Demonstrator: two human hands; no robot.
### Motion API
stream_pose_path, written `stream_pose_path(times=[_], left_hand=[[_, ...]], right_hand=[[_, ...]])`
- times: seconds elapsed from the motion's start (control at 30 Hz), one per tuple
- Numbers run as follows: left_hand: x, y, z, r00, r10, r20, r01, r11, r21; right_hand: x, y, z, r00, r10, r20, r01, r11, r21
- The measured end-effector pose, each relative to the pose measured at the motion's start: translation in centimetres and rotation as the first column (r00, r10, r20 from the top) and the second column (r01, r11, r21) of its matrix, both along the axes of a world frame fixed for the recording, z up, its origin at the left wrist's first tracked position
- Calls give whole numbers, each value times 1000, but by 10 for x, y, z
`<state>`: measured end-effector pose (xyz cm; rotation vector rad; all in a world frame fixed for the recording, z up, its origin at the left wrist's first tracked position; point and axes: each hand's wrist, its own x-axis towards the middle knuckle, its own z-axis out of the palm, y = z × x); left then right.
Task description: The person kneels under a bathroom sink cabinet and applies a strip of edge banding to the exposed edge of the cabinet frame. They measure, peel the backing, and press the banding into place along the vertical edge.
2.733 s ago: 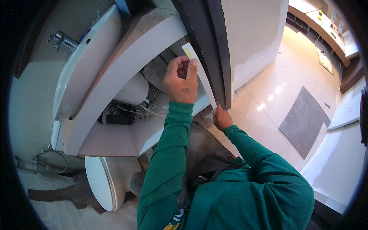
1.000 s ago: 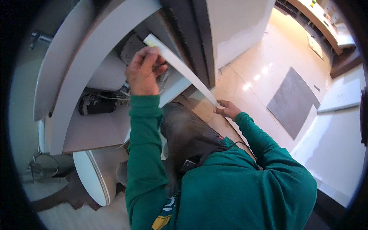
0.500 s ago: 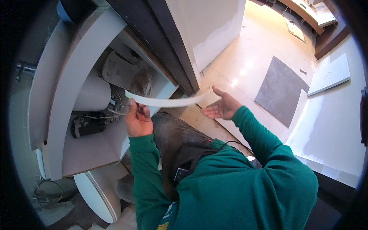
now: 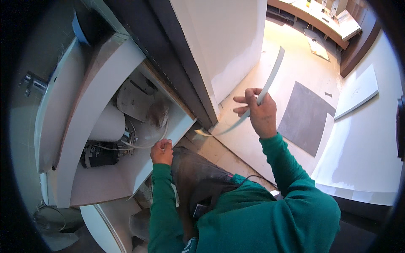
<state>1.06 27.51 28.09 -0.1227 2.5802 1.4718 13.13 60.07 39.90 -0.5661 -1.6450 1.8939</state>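
Observation:
A thin white strip [image 4: 274, 71] rises diagonally in my right hand [image 4: 261, 111], pinched near its middle, the other fingers extended. Its bent lower end, yellowish at the tip, hangs by the dark door frame's foot. My left hand [image 4: 161, 151] is at the front edge of an open white curved cabinet [image 4: 63, 185], fingers closed; what, if anything, they hold is too small to make out. Inside the cabinet are a black cylindrical device [image 4: 105, 157], pale hoses [image 4: 141, 146] and a white rounded vessel [image 4: 107, 124].
A basin [image 4: 52, 109] with a chrome tap [image 4: 36, 84] tops the cabinet; a toilet [image 4: 101, 227] is below. The dark door frame [image 4: 168, 50] opens onto a tiled floor with a grey sheet [image 4: 306, 118]. A white board [image 4: 356, 92] leans at right; a wooden counter [image 4: 308, 12] stands beyond.
My right hand has taken the strip near its middle and raised it, swinging it upright. My left hand, which held the strip's end, has released it and moved lower.

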Motion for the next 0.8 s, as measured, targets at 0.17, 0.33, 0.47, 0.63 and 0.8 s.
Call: stream_pose_path(times=[0.17, 0.33, 0.47, 0.63, 0.8], left_hand=[[36, 89, 138, 934, -201, -296, 271, 938, 216], [42, 134, 198, 803, -323, -502, 462, 868, 181], [48, 138, 208, 813, -303, -497, 474, 841, 262], [47, 133, 204, 874, -215, -435, 403, 821, 404], [35, 125, 199, 870, -111, -480, 344, 835, 430]], right_hand=[[6, -26, -2, 999, -2, 48, -13, 954, 299], [1, -62, -9, 985, 169, 20, -164, 913, 373], [-3, -76, -14, 958, 282, 41, -277, 888, 366], [-7, -83, -10, 937, 347, 38, -332, 851, 408], [-11, -85, -12, 916, 382, 123, -397, 823, 405]])
